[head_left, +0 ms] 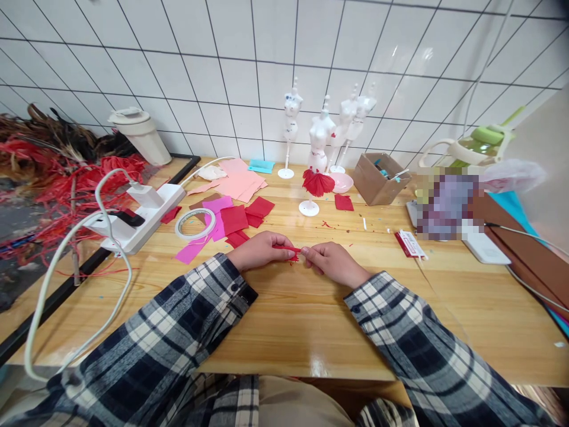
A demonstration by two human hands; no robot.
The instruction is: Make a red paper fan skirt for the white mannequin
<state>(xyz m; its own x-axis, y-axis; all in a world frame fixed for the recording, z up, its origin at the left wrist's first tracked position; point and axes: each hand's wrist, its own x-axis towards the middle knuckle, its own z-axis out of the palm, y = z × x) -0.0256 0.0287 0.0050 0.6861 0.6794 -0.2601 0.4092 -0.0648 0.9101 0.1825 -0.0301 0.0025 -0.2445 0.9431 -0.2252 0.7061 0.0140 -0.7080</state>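
Observation:
My left hand [260,250] and my right hand [334,263] meet over the wooden table [293,320], both pinched on a small folded piece of red paper [291,251] held between them just above the tabletop. Behind them lie several red and pink paper squares [235,218] and a roll of white tape [194,224]. A white miniature mannequin [319,148] wearing a red pleated paper skirt [317,182] stands further back.
More small white mannequins [291,118] stand by the tiled wall. A cardboard box [377,178] sits at the back right. A white power strip [140,219] with cable lies left, beside red strands and feathers [53,172]. A white lidded cup [142,137] stands behind.

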